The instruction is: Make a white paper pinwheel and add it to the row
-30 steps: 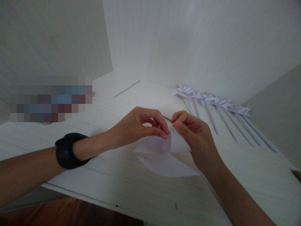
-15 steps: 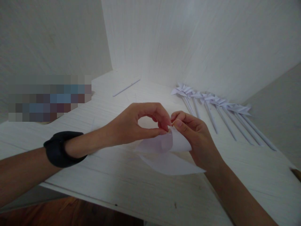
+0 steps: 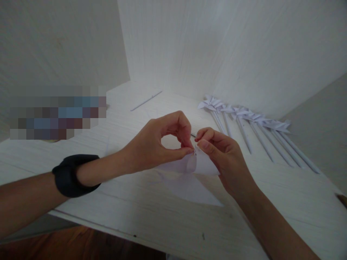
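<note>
Between my hands is a white paper pinwheel (image 3: pixel 207 164) with curled, partly folded blades; one loose blade hangs below and points to the right. My left hand (image 3: pixel 170 139), with thumb and forefinger pinched into a ring, grips the paper near its centre. On the other side my right hand (image 3: pixel 219 148) pinches a paper corner between thumb and fingers. A thin dark tip shows between the two hands, too small to name. What exactly sits under the left fingertips is hidden.
Several finished paper pinwheels (image 3: pixel 249 116) on rolled paper sticks lie in a row at the right against the wall. A single thin paper stick (image 3: pixel 146 100) rests farther back. At left is a blurred-out patch (image 3: pixel 58 117). The white table's front edge (image 3: pixel 108 228) runs below.
My left fingers have moved slightly left and apart from the right fingertips. The lower loose blade has swung down a little. The thin dark tip now shows between the hands.
</note>
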Motion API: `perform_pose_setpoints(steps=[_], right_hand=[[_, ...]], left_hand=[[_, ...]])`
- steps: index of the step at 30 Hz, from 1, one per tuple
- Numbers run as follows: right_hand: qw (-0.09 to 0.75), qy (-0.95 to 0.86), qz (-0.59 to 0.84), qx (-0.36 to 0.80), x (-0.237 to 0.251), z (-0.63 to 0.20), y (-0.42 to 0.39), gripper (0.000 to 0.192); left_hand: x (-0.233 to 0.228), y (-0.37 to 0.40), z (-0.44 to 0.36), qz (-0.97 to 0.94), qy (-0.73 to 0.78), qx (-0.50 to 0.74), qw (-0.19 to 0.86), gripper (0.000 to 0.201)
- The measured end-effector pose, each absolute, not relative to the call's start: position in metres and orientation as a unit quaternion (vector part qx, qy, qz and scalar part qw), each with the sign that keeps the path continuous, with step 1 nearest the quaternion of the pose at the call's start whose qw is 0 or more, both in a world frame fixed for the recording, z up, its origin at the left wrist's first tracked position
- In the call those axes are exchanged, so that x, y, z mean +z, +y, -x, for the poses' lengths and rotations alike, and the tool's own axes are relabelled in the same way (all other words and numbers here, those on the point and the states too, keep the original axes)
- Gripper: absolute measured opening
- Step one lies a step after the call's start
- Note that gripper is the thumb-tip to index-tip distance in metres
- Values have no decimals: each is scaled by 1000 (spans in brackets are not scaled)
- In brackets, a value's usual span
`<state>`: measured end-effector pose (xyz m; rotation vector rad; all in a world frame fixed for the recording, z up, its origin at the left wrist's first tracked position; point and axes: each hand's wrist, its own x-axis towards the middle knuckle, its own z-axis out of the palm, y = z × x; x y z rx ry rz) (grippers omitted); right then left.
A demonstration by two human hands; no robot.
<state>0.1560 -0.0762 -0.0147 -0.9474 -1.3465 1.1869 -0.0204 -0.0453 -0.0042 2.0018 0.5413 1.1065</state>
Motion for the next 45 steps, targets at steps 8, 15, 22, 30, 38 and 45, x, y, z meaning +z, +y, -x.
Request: perform_pose_setpoints(steps=[8,15,22,30,38,45], right_hand=[[542,-589,408,439,-15,-161,-73,15],[634,-622,388,246,-12,-173,-66,14],[662,-634,390,88,-11,-172,-69,14],[657,-634,406,29,-17,-164,-72,14],[629,-655,409,90,-17,-158,-78,14],[624,-668,395,96,-13,-157,-82,13]], left_hand=[[-3,-43,18,-752,216,465,415,17],[-6,-27,23,-568,339,563,496,12],[-19,-22,24,-523,348,359,691,16],[-16,-31,19,-585,377,360,622,10],[-9,-48,16,-773,341,431,316,3],[-11,-56,20,-863,234,447,17,9]])
